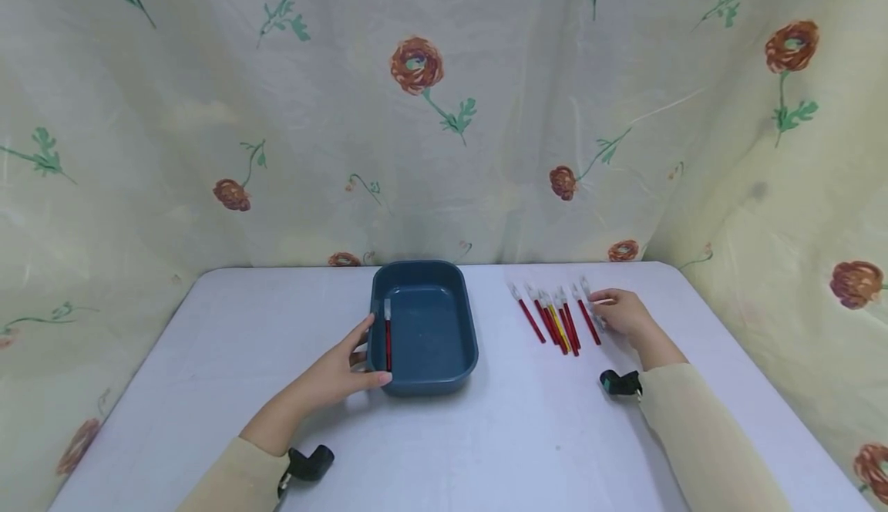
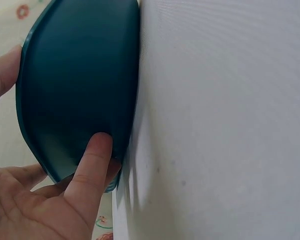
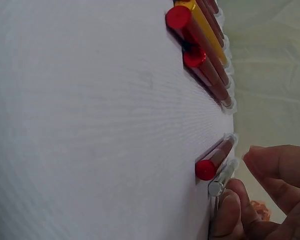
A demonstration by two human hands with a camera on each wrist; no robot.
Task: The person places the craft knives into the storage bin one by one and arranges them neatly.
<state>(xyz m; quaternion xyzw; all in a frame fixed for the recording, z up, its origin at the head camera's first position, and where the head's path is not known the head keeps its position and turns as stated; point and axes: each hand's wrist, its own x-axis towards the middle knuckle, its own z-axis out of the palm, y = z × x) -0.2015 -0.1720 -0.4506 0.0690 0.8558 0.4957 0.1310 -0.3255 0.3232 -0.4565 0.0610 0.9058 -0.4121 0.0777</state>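
My left hand point(image 1: 340, 369) grips the left side of a dark blue rectangular tray point(image 1: 470, 342), thumb at the near-left corner and fingers spread along the outer wall point(image 2: 85, 75). Inside the tray, a slim red pen-like stick with a clear tip point(image 1: 388, 342) lies along the left wall. At the right, my right hand point(image 1: 620, 314) reaches low over the table. In the right wrist view its lower fingers point(image 3: 231, 207) are right at a silver pen-like stick point(image 3: 217, 188), while an upper finger stands apart from it. A red stick point(image 3: 206, 170) lies beside the silver one.
Several more red sticks point(image 1: 531, 321) and a yellow one point(image 1: 558, 327) lie in a loose, overlapping group between tray and right hand. The table point(image 1: 513, 435) has a white cover. A flowered curtain point(image 1: 486, 188) stands behind its far edge and along both sides.
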